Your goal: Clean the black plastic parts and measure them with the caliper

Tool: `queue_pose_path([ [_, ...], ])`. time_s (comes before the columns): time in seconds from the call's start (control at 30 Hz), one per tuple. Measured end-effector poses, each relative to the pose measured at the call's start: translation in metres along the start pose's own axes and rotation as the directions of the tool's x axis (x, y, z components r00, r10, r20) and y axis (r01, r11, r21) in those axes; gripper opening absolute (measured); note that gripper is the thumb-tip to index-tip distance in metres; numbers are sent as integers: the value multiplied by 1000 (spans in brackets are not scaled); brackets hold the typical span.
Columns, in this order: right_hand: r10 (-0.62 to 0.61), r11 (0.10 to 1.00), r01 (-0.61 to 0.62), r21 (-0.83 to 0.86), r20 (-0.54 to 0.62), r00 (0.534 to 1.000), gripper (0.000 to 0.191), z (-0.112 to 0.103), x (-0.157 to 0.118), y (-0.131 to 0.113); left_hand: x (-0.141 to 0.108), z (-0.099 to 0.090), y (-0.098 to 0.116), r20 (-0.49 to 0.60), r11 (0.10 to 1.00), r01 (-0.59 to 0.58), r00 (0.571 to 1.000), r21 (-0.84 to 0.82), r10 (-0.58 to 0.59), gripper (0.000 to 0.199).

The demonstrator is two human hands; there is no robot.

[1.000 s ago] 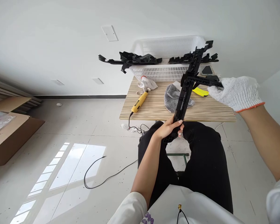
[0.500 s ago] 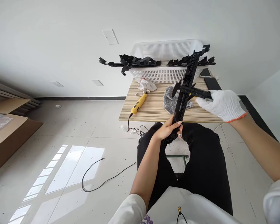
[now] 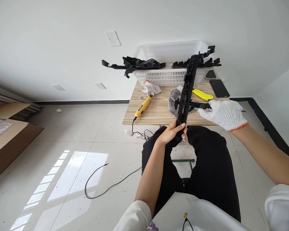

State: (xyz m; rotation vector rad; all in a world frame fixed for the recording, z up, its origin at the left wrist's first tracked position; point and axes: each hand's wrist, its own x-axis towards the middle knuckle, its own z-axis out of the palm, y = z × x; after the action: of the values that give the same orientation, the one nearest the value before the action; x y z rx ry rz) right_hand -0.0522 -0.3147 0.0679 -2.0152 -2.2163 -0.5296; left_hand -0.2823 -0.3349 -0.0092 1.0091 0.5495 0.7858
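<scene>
My bare left hand (image 3: 172, 132) is wrapped round the lower end of a long black plastic part (image 3: 189, 77). The part slants up and away over the table's front edge. My right hand (image 3: 223, 113), in a white knit glove with an orange cuff, grips a black caliper (image 3: 197, 105) by its end. The caliper lies crosswise at the part's lower half, its jaws around or against it; exact contact cannot be made out. Behind the part, a grey cloth (image 3: 173, 102) lies on the table, and a yellow utility knife (image 3: 202, 94) is just beyond the caliper.
On the wooden table (image 3: 159, 112) stands a white basket (image 3: 156, 77) with black plastic parts (image 3: 144, 63) across it. A yellow corded power tool (image 3: 143, 107), a white glove (image 3: 151, 87) and a black phone (image 3: 219, 88) lie there. A cable (image 3: 110, 186) and a cardboard box (image 3: 12, 141) are on the floor.
My right hand has moved the caliper down along the black part, towards my left hand. The utility knife now shows beyond it. My left hand keeps its hold, the part slightly shifted left.
</scene>
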Motion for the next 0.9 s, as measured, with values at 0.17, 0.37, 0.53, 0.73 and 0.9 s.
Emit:
queue_pose_path([
  [0.17,-11,1000,12,-12,47,999,56,0,-2,2,0,-2,0,-10,1000,-8,1000,-1,8,37],
  [0.37,-43,999,43,3,20,999,67,1,-2,5,0,-1,0,-7,1000,-5,1000,-13,5,36],
  [0.53,-46,998,46,35,5,999,62,2,0,5,0,-2,0,-9,1000,-1,1000,-16,1,36],
  [0.73,170,905,-122,409,-85,982,48,2,4,5,-2,-2,2,-42,999,-31,999,-34,30,37],
  [0.9,62,531,-208,821,207,976,37,6,2,-42,3,3,-3,-48,999,-3,999,-35,1,41],
])
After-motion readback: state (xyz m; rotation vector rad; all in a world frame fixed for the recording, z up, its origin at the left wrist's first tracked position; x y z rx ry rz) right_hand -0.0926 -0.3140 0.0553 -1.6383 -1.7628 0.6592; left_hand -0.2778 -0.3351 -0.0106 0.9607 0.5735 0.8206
